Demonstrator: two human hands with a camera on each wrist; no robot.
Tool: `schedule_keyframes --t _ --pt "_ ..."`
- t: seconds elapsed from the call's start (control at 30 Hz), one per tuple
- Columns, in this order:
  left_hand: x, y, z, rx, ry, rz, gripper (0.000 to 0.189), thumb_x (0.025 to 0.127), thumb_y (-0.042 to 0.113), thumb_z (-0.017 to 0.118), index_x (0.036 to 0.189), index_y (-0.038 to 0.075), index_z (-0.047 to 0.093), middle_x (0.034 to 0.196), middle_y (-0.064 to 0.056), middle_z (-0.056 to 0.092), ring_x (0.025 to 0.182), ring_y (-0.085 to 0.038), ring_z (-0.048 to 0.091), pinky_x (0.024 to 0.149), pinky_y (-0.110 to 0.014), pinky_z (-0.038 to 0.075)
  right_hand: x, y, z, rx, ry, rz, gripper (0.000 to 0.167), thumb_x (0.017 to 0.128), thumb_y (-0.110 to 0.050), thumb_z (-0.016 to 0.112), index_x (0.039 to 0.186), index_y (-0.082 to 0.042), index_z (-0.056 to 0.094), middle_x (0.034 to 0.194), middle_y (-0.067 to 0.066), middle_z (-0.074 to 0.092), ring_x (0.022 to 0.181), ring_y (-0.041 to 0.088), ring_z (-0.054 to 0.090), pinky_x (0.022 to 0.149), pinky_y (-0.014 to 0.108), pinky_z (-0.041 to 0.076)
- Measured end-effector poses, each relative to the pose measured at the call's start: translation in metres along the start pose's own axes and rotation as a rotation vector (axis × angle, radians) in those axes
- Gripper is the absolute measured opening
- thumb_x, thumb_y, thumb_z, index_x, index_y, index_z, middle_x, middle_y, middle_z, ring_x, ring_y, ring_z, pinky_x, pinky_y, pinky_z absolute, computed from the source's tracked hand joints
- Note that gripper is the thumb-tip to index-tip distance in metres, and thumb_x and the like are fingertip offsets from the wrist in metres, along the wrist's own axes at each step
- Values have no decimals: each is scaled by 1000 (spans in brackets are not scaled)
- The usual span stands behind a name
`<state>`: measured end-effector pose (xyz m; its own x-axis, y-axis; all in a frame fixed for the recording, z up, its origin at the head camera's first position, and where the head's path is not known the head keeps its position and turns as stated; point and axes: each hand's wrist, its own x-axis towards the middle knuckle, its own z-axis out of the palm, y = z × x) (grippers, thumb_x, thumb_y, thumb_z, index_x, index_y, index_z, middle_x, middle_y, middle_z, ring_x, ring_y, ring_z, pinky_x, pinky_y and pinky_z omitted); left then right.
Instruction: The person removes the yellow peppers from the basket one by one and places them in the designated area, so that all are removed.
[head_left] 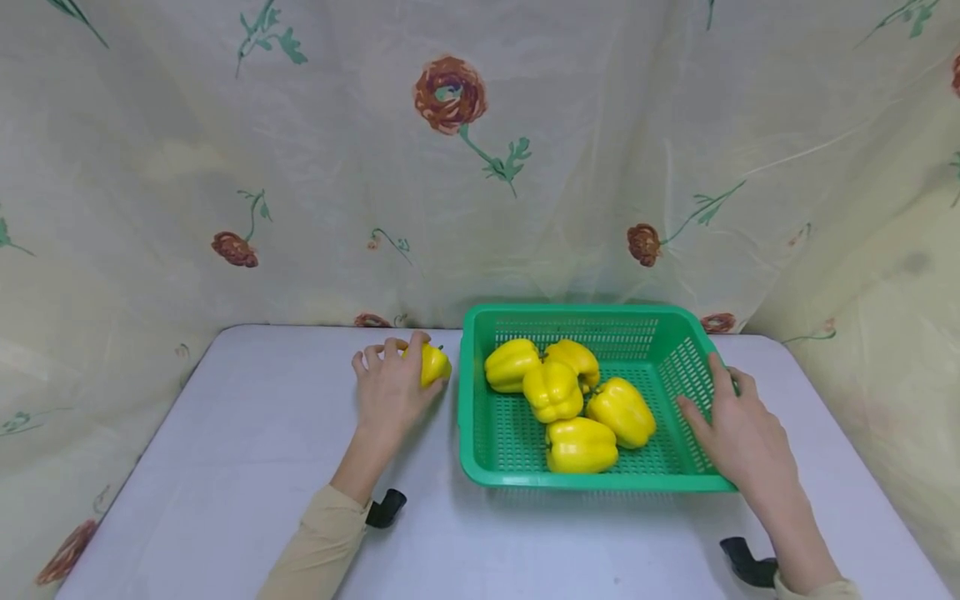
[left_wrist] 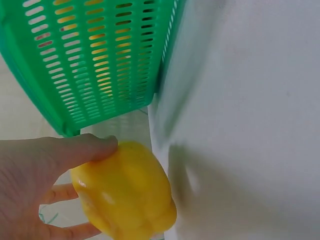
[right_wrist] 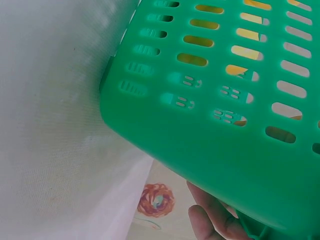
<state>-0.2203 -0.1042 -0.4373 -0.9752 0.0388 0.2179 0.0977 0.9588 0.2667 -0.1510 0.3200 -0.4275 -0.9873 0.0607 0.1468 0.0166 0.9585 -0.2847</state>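
A yellow bell pepper (head_left: 435, 365) is in my left hand (head_left: 390, 387), just left of the green plastic basket (head_left: 592, 481). In the left wrist view, the thumb and fingers grip this pepper (left_wrist: 127, 192) from its sides, close to the basket's slotted wall (left_wrist: 95, 65). On the basket's right side, my right hand (head_left: 750, 437) holds the rim, thumb inside and fingers outside. The right wrist view shows fingertips (right_wrist: 201, 222) below the basket's edge (right_wrist: 200, 160). Several yellow bell peppers (head_left: 553, 390) lie inside the basket, mostly toward its left and middle.
The basket stands on a table with a white cloth (head_left: 247, 467). A floral curtain (head_left: 322, 167) hangs behind the table and along its sides. Black curved pieces (head_left: 386, 508) are worn at both wrists.
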Motion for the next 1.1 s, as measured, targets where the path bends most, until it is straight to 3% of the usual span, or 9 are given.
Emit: schedule_keyframes --t 0.67,1.1 --pt "9 11 11 14 8 -72 65 92 49 84 143 19 57 135 -29 66 121 -57 58 114 -72 38 -1 0 0 7 -8 6 83 109 -35 60 166 10 20 150 51 37 94 65 65 72 73 57" --pt "2 11 0 28 -152 -47 85 90 53 83 161 28 44 142 -26 64 122 -55 60 114 -73 39 -1 0 0 8 -1 8 83 109 -35 61 166 10 21 148 52 37 92 67 64 73 74 56"
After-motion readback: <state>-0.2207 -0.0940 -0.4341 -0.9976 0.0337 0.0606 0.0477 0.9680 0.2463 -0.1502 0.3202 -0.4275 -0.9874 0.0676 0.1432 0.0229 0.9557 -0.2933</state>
